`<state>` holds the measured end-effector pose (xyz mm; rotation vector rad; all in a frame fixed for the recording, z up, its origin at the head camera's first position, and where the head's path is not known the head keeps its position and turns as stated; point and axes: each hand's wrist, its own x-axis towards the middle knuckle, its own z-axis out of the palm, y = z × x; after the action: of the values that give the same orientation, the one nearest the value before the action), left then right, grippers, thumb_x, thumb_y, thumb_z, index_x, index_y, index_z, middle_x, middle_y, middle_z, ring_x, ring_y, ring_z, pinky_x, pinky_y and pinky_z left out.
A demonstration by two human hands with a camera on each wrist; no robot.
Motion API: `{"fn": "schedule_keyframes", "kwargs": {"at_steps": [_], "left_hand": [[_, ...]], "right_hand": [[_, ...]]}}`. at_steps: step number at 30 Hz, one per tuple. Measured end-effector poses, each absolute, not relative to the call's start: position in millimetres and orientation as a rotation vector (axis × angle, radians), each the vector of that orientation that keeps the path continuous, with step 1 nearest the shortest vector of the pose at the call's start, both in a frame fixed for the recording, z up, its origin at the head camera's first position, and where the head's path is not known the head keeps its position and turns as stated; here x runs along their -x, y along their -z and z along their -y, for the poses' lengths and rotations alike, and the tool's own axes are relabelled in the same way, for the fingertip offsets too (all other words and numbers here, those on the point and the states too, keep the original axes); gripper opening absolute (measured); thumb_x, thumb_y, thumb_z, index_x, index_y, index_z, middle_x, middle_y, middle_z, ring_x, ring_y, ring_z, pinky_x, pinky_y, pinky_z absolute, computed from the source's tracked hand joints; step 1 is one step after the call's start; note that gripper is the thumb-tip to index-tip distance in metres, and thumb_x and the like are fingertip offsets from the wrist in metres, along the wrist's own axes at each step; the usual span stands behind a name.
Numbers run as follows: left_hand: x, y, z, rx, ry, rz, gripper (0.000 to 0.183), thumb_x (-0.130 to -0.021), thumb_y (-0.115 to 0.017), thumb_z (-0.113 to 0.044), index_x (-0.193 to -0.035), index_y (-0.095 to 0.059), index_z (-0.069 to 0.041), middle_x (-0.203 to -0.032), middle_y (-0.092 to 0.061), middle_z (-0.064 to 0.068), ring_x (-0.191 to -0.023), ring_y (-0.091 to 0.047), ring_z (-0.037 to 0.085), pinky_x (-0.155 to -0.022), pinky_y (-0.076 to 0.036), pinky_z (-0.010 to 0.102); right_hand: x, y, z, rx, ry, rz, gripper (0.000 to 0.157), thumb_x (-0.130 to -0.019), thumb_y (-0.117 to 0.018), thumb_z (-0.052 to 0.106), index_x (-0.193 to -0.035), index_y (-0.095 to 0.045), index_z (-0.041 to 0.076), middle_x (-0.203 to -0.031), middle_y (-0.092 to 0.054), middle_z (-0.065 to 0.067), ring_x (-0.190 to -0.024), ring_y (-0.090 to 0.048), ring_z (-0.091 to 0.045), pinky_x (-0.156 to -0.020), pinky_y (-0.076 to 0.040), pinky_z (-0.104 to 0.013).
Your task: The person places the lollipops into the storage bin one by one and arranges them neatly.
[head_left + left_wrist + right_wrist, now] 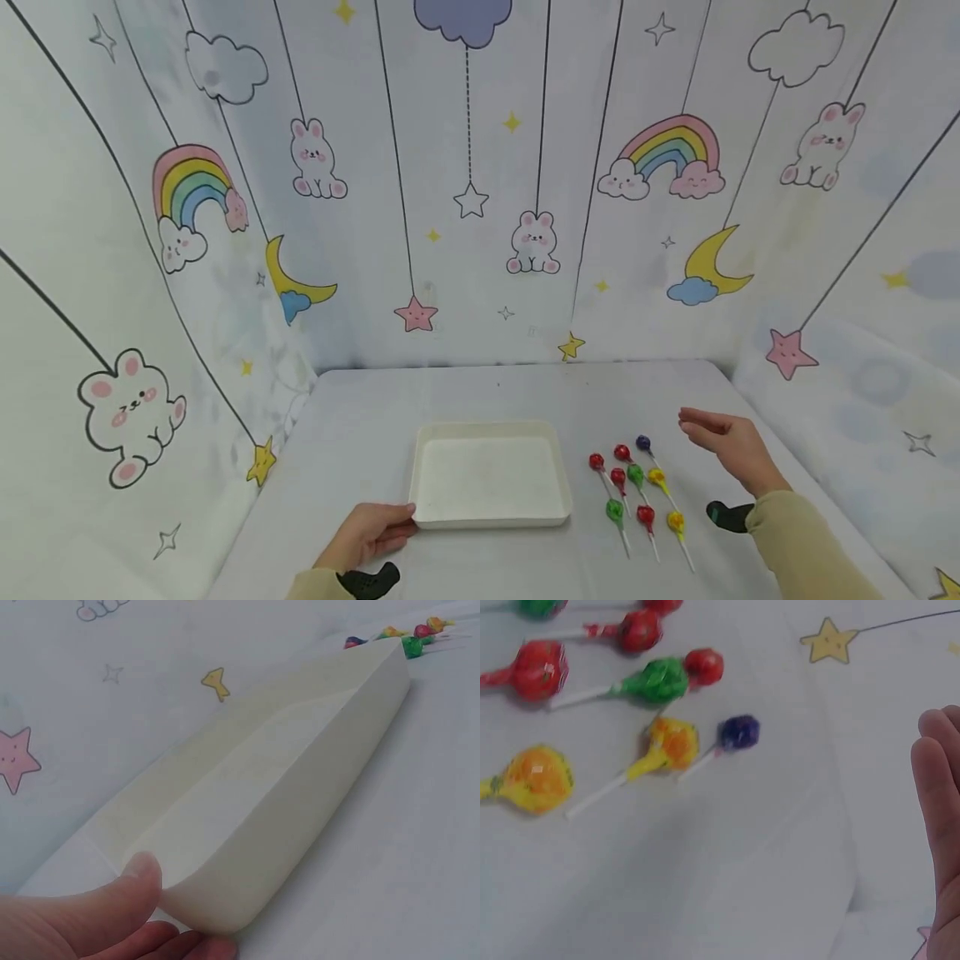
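A cream rectangular tray (491, 527) lies flat on the table. At its front left corner my left hand (371, 533) holds it, thumb over the rim and fingers low on the outside wall, as the tray (300, 795) shows in the left wrist view. Right of the tray lie several wrapped lollipops: red (646, 516), green (615, 510), yellow (676, 522) and one purple lollipop (643, 443), sticks pointing toward me. My right hand (731, 446) is to the right of them, fingers straight and together, holding nothing. In the right wrist view, its fingers (939, 802) are apart from the purple lollipop (739, 733).
The white table (360, 450) carries the tray and lollipops. A cloth backdrop (480, 275) printed with rabbits, stars and rainbows rises behind the table and along both sides. Each wrist wears a dark band (369, 582).
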<state>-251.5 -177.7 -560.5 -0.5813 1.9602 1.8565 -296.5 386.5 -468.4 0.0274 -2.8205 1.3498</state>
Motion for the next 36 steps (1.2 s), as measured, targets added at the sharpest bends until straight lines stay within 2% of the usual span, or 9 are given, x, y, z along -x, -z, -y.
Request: {"fn": "schedule_keyframes", "kwargs": {"at_steps": [3,5,7,11,20,28,36], "left_hand": [[250,563,180,0.578,-1.862,-1.957,0.041,-0.092,-0.078,-0.015,-0.118,-0.066,0.015,-0.087,-0.079,0.009,-0.079,-0.076,0.013,-0.070,-0.064,0.027],[249,564,181,0.579,-1.866,-1.956,0.041,-0.092,-0.078,-0.014,-0.118,-0.066,0.015,-0.088,-0.079,0.010,-0.079,-0.076,0.014,-0.070,-0.064,0.027],[248,564,182,0.584,-1.864,-1.956,0.041,-0.092,-0.077,-0.014,-0.118,-0.065,0.016,-0.088,-0.079,0.010,-0.079,-0.076,0.014,-0.071,-0.064,0.027],[247,559,182,0.588,-1.864,-1.953,0.044,-0.093,-0.077,-0.013,-0.121,-0.064,0.017,-0.090,-0.079,0.012,-0.081,-0.076,0.015,-0.073,-0.064,0.028],[248,557,183,0.534,-1.879,-1.924,0.042,-0.093,-0.077,-0.014,-0.120,-0.065,0.015,-0.096,-0.079,0.014,-0.086,-0.077,0.016,-0.076,-0.065,0.030],[247,564,185,0.514,-1.901,-1.897,0.039,-0.093,-0.077,-0.014,-0.118,-0.067,0.014,-0.096,-0.080,0.014,-0.086,-0.077,0.015,-0.076,-0.064,0.030],[248,561,182,0.538,-1.905,-1.889,0.035,-0.092,-0.078,-0.013,-0.116,-0.069,0.012,-0.096,-0.079,0.014,-0.086,-0.077,0.016,-0.076,-0.064,0.029]], "right_hand": [[306,490,-401,-0.012,-1.354,2.869,0.063,-0.103,-0.061,0.045,-0.146,-0.053,0.000,-0.142,-0.061,-0.023,-0.109,-0.070,-0.004,-0.102,-0.057,-0.048],[313,505,-406,0.016,-1.379,2.889,0.064,-0.103,-0.062,0.043,-0.146,-0.052,-0.002,-0.143,-0.060,-0.024,-0.118,-0.070,-0.023,-0.101,-0.058,-0.046],[319,519,-408,0.035,-1.390,2.902,0.062,-0.103,-0.062,0.040,-0.146,-0.052,-0.004,-0.142,-0.060,-0.026,-0.126,-0.064,-0.039,-0.100,-0.059,-0.045],[331,535,-404,0.051,-1.369,2.919,0.059,-0.104,-0.062,0.036,-0.144,-0.052,-0.006,-0.140,-0.061,-0.028,-0.123,-0.065,-0.040,-0.097,-0.061,-0.042],[364,549,-391,-0.006,-1.184,2.997,0.043,-0.102,-0.066,0.021,-0.134,-0.061,-0.007,-0.129,-0.067,-0.029,-0.111,-0.069,-0.039,-0.094,-0.060,-0.052],[384,564,-386,-0.060,-1.054,3.084,0.039,-0.098,-0.071,0.018,-0.127,-0.066,-0.007,-0.120,-0.070,-0.027,-0.101,-0.068,-0.033,-0.092,-0.059,-0.054],[392,571,-381,-0.079,-0.934,3.084,0.035,-0.097,-0.071,0.018,-0.122,-0.069,-0.006,-0.118,-0.070,-0.028,-0.106,-0.065,-0.043,-0.096,-0.054,-0.062]]}}
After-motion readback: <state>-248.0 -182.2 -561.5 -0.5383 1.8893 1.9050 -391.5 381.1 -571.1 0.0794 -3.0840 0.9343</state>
